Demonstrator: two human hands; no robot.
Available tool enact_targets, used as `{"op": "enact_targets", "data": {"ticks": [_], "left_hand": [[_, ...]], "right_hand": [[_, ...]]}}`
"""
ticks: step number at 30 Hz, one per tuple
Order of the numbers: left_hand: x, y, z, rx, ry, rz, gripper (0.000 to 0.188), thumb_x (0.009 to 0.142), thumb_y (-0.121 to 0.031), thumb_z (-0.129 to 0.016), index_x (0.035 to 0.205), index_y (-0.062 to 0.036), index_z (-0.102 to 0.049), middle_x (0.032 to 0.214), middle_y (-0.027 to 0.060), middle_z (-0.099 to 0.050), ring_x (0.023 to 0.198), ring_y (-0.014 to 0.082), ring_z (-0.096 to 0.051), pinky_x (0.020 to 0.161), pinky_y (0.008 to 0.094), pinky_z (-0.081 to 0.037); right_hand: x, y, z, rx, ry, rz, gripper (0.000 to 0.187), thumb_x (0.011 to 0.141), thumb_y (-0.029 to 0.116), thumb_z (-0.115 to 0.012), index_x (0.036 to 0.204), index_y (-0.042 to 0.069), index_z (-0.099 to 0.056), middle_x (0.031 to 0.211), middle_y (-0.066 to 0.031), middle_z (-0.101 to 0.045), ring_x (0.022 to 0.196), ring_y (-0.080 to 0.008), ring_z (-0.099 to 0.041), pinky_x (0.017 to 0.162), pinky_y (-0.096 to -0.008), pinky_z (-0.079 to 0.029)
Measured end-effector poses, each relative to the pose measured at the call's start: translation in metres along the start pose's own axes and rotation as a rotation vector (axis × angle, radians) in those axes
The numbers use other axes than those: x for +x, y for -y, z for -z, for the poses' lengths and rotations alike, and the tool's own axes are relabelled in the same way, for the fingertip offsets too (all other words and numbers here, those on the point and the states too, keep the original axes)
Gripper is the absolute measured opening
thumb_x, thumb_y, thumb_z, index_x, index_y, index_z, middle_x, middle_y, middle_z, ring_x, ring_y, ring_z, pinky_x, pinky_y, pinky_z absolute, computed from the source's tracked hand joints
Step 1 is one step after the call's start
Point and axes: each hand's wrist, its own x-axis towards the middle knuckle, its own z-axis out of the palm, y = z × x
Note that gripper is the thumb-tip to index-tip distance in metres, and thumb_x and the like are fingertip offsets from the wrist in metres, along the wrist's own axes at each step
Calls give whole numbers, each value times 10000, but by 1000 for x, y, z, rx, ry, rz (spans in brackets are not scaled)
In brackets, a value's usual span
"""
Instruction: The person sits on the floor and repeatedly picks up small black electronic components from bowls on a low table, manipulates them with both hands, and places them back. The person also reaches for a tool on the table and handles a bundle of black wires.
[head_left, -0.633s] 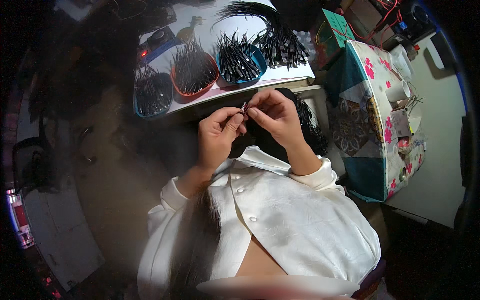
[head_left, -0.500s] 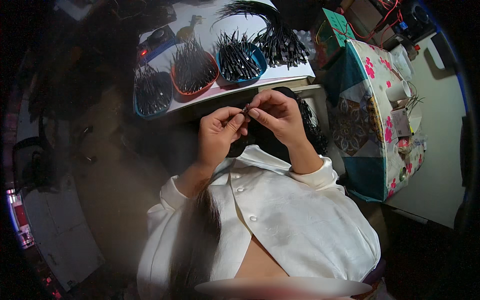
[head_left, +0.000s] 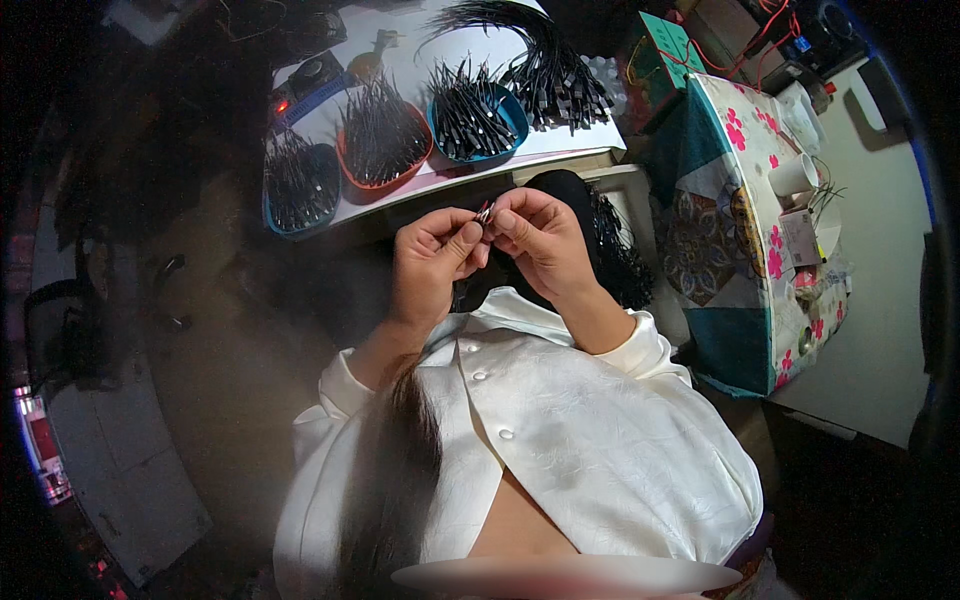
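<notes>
In front of my chest, both hands meet at a small wire end (head_left: 484, 214) with red and silvery bits showing. My left hand (head_left: 428, 265) is closed, pinching it between thumb and fingers. My right hand (head_left: 548, 245) closes thumb and forefinger at the same spot from the other side. Much of the piece is hidden by the fingertips. Beyond the hands, short black wires with connector ends stand in a dark blue-rimmed basket (head_left: 296, 231), a red basket (head_left: 384, 187) and a blue basket (head_left: 521, 128).
A loose bundle of longer black wires (head_left: 565, 90) lies at the back of the white table (head_left: 430, 180). More black wires (head_left: 622, 255) hang beside my right knee. On the right, a flower-patterned cloth (head_left: 735, 125) carries a white cup (head_left: 794, 175) and a small box (head_left: 800, 237).
My right hand has turned slightly and moved a little left and down, its fingers now closer to the left hand's. More red and silver shows on the held wire end.
</notes>
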Motion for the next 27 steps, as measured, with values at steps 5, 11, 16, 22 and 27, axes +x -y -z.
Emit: {"op": "enact_targets", "data": {"ticks": [5,11,16,22,27], "left_hand": [[2,-2,6,-106,100,35,131,934,-84,-586,946,33,-644,725,39,-607,593,52,-518,474,139,-340],[-2,-2,4,-11,52,30,139,930,-91,-594,941,38,-644,721,44,-613,580,56,-510,472,155,-339],[-2,0,5,40,43,17,157,927,-105,-602,920,48,-637,692,55,-611,542,63,-488,449,168,-302],[-3,0,10,34,99,58,136,933,-65,-583,969,47,-653,746,45,-626,619,64,-541,524,154,-397],[-3,-1,7,46,151,79,149,932,-66,-589,990,57,-650,754,68,-645,617,61,-530,526,162,-386]], "right_hand": [[-2,-6,-4,141,-2,-79,136,906,112,-643,973,-3,-618,863,-66,-647,727,-86,-572,621,-193,-427],[-2,2,-1,65,16,-139,127,888,121,-652,941,19,-598,853,-40,-629,680,-75,-541,622,-191,-431],[-2,2,-3,194,38,-349,128,899,179,-634,883,68,-571,824,-12,-611,681,-78,-538,637,-210,-446],[-7,9,-7,77,-43,-209,157,930,166,-614,1025,48,-569,859,-22,-597,752,-95,-582,661,-219,-479],[-5,9,-4,130,117,-236,128,941,156,-602,966,38,-558,818,-23,-576,707,-93,-556,638,-215,-469]]}}
